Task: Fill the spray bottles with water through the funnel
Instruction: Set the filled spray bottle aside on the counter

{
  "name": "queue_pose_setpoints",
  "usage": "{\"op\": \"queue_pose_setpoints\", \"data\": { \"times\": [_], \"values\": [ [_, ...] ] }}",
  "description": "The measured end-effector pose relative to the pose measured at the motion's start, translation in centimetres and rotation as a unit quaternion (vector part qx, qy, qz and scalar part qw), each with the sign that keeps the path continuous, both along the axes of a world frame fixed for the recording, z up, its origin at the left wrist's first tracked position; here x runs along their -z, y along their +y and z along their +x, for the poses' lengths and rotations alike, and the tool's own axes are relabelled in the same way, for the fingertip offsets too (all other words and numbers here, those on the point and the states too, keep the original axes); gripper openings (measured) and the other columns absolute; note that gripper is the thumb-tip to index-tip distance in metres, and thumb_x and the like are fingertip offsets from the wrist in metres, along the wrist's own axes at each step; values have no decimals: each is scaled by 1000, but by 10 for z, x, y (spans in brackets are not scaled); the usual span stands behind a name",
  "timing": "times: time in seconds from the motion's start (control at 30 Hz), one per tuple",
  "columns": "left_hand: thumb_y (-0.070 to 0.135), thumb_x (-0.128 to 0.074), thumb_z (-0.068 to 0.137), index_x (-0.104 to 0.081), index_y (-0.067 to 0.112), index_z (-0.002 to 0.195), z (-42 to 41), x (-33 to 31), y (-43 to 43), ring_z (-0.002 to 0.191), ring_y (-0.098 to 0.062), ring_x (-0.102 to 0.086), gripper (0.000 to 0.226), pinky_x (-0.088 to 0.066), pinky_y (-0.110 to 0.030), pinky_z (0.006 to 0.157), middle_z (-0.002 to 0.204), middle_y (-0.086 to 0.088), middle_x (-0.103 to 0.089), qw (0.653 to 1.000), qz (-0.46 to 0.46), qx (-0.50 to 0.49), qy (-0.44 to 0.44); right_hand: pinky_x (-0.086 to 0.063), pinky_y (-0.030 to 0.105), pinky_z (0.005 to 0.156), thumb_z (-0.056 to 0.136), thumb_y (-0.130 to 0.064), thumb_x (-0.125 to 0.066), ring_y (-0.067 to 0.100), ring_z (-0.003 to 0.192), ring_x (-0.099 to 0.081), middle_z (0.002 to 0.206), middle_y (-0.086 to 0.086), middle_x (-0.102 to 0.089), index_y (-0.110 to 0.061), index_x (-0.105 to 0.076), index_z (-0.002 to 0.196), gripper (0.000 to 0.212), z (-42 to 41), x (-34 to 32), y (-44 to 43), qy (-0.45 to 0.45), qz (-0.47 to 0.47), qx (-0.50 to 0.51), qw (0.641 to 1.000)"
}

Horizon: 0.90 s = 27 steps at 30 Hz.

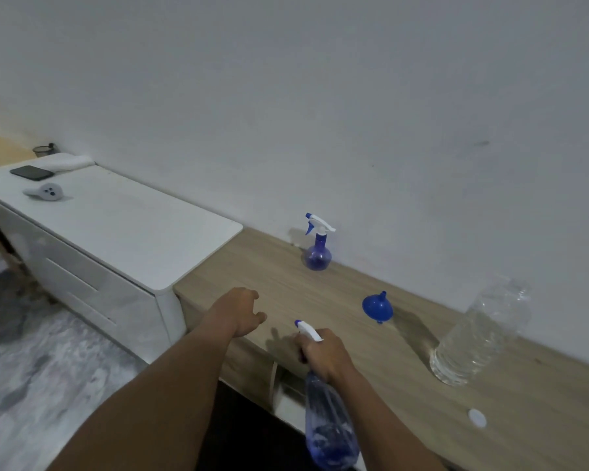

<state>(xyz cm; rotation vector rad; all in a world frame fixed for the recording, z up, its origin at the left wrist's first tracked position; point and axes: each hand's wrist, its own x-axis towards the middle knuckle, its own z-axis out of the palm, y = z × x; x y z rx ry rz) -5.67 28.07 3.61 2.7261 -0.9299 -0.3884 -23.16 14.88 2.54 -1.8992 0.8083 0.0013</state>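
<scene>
Translucent blue spray bottle (330, 426), conical funnel (377, 306)

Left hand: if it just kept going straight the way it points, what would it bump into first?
Probably the standing spray bottle by the wall: the left hand points across the wooden counter towards it. Depth is hard to judge, so it might pass beside.

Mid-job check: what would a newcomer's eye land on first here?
The right hand grips a blue spray bottle by its neck, low in view. Beyond, a blue funnel lies on the wooden counter, a clear water bottle to its right, a second sprayer by the wall.
</scene>
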Motion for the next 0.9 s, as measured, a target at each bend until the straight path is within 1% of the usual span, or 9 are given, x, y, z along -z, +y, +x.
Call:
{"op": "queue_pose_setpoints", "data": {
  "times": [0.1,0.2,0.3,0.37,0.5,0.57,0.63,0.8,0.9],
  "values": [
    [51,-60,91,-45,15,146,7,-2,0,137,-24,-42,67,-37,-35,111,149,-7,-47,1000,-3,13,-8,-43,30,61,85,-45,-59,14,55,-57,58,-1,-65,-19,-63,64,33,6,-1,3,-17,-8,21,1000],
    [50,-60,91,-45,15,146,15,-3,4,137,-25,-43,67,-38,-36,110,149,-8,-47,1000,-10,19,0,-45,31,62,86,-45,-62,14,58,-58,62,0,-66,-16,-64,69,34,11,0,7,-51,-25,53,997],
    [49,-59,93,-43,14,147,19,-4,7,137,-26,-43,67,-38,-37,110,150,-8,-45,999,-8,31,-3,-48,34,63,95,-41,-62,21,66,-61,73,5,-67,-12,-64,78,33,13,-2,14,-122,-60,72,988],
    [49,-59,93,-43,14,147,23,-3,9,137,-26,-42,67,-38,-37,110,150,-9,-45,999,-8,38,-6,-52,41,65,96,-36,-63,26,67,-62,72,9,-66,-10,-63,79,31,14,2,20,-176,-73,88,978],
    [49,-60,92,-43,13,148,22,5,12,138,-26,-42,69,-37,-36,111,150,-9,-46,999,-5,43,3,-42,26,57,97,-27,-65,9,58,-50,62,-4,-54,-17,-56,71,29,10,7,33,-247,-57,91,963],
    [49,-60,92,-43,13,148,22,8,13,137,-26,-43,68,-37,-36,110,150,-9,-46,999,-4,44,6,-41,20,55,96,-23,-66,6,56,-47,59,-9,-53,-22,-54,68,31,10,12,39,-256,-44,98,961],
    [49,-60,92,-42,14,148,23,11,15,137,-26,-43,69,-38,-36,111,150,-9,-46,999,-2,45,6,-42,22,56,96,-22,-66,5,56,-47,59,-9,-53,-24,-55,67,31,9,19,42,-255,-37,96,961],
    [48,-58,94,-41,12,149,24,16,23,138,-27,-41,68,-37,-37,111,151,-10,-44,999,11,44,13,-39,24,53,96,-19,-66,5,50,-46,53,-7,-51,-21,-53,62,36,3,44,44,-219,-47,82,971],
    [49,-58,94,-41,13,148,25,18,27,138,-26,-41,67,-37,-36,109,150,-10,-45,999,16,41,9,-40,22,52,96,-17,-67,6,51,-49,57,-3,-54,-18,-57,67,30,2,50,46,-223,-58,73,970]
  ]
}}
